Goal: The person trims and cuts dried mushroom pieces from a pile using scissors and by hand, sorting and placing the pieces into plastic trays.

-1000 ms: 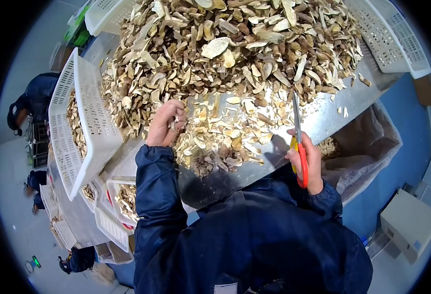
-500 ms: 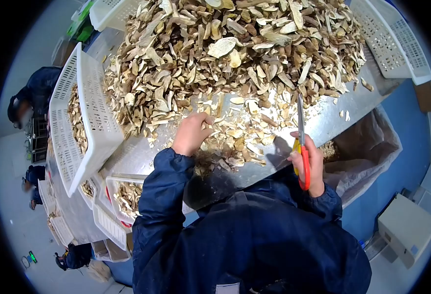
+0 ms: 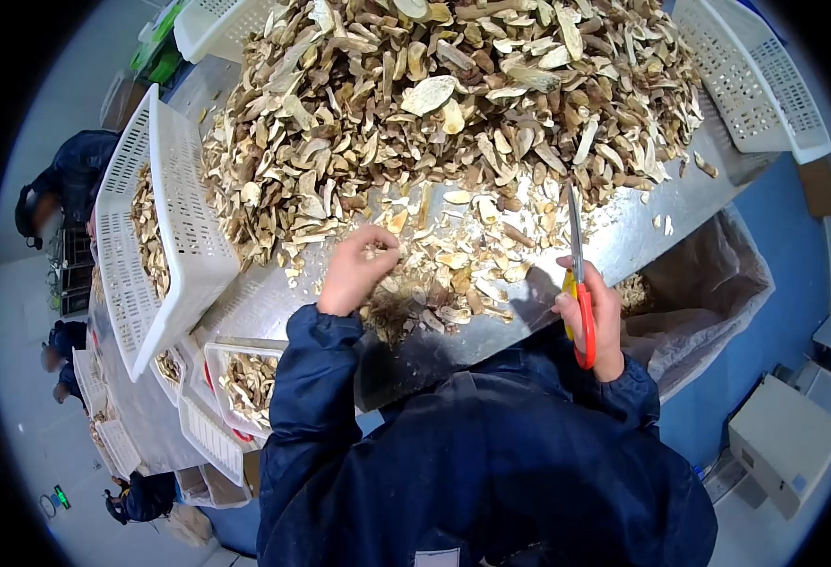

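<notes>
Scissors with red and yellow handles (image 3: 586, 326) are in my right hand (image 3: 605, 326), their blades pointing away from me toward the pile. My left hand (image 3: 354, 269) hovers low over the metal table, thumb and fingers pinched together; whatever they hold, if anything, is too small to make out. Around that hand lie loose mushroom slices (image 3: 453, 260) and crumbs. Beyond both hands rises a large heap of dried sliced mushrooms (image 3: 434, 123), brown and cream. Darker scraps (image 3: 389, 317) sit near the table's front edge, just below my left hand.
At left, a tilted white perforated basket (image 3: 193, 227) holds slices. Another white basket (image 3: 756, 85) stands at the far right. A lined bin (image 3: 694, 331) is below the table on the right. A small tray (image 3: 222, 378) sits lower left. Several people are at the left.
My left hand has shifted slightly left and toward me, with its fingertips drawn in. My right hand and the scissors have barely moved.
</notes>
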`<move>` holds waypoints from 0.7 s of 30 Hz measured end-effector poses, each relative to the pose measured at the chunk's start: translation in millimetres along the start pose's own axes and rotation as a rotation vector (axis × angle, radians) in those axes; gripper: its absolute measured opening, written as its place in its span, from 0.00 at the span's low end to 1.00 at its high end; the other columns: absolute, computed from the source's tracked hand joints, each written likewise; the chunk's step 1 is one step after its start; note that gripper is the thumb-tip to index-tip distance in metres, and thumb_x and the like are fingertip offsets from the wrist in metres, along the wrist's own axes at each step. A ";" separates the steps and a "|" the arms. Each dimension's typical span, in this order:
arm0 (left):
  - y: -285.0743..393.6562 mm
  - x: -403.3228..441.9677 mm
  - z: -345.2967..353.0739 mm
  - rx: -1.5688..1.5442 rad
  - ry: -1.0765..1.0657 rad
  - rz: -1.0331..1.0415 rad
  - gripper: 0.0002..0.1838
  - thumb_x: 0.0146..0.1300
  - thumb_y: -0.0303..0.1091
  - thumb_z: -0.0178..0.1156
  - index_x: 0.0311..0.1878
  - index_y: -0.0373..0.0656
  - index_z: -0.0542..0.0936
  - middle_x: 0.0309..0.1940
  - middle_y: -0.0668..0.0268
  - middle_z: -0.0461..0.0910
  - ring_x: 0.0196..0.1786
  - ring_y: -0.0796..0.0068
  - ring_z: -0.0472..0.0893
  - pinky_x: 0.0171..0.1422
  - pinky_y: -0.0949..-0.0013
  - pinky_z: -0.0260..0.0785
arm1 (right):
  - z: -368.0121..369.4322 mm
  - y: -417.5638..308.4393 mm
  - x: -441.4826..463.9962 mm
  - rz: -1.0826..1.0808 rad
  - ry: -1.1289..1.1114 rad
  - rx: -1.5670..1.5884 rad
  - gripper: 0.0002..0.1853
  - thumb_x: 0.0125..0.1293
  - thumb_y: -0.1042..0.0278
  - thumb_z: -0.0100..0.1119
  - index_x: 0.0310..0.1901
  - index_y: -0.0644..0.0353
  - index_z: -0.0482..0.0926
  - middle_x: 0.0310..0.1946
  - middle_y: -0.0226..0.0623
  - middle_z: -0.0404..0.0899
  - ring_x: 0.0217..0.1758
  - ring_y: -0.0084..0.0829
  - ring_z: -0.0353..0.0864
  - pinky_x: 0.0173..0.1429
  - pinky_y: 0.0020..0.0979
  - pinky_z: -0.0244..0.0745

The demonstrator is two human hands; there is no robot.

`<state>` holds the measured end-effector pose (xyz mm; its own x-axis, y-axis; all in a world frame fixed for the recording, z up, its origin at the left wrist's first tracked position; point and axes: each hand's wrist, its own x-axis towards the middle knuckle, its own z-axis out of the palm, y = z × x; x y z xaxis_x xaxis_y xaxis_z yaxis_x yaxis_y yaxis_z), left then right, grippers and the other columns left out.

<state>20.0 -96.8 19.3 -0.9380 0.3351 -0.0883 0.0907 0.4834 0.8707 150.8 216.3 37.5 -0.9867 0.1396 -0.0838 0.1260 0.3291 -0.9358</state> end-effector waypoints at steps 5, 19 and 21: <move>-6.4 -1.6 -27.1 -1.248 -0.264 -0.289 0.12 0.67 0.31 0.55 0.52 0.41 0.72 0.33 0.69 0.74 0.28 0.83 0.73 0.25 0.84 0.58 | 5.8 -1.6 1.7 -0.022 0.035 0.035 0.23 0.62 0.59 0.66 0.55 0.62 0.75 0.15 0.29 0.64 0.19 0.20 0.63 0.26 0.25 0.61; -1.1 70.0 39.0 0.377 0.013 0.004 0.16 0.51 0.39 0.69 0.32 0.34 0.80 0.29 0.49 0.81 0.35 0.52 0.81 0.41 0.59 0.70 | -7.9 -15.7 -7.2 -0.003 0.048 -0.137 0.24 0.59 0.60 0.68 0.53 0.64 0.74 0.22 0.44 0.75 0.24 0.39 0.79 0.32 0.34 0.73; -13.9 74.4 32.0 0.171 -0.004 0.058 0.11 0.57 0.35 0.65 0.32 0.35 0.80 0.25 0.62 0.80 0.30 0.72 0.77 0.37 0.67 0.69 | -9.9 -14.1 -3.6 -0.026 0.049 -0.134 0.24 0.60 0.59 0.68 0.54 0.63 0.74 0.24 0.46 0.77 0.27 0.46 0.80 0.33 0.36 0.74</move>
<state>-40.3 -52.7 -15.0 -0.9283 0.3693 -0.0426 0.2005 0.5939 0.7792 153.6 220.4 54.4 -0.9840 0.1738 -0.0400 0.1162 0.4549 -0.8829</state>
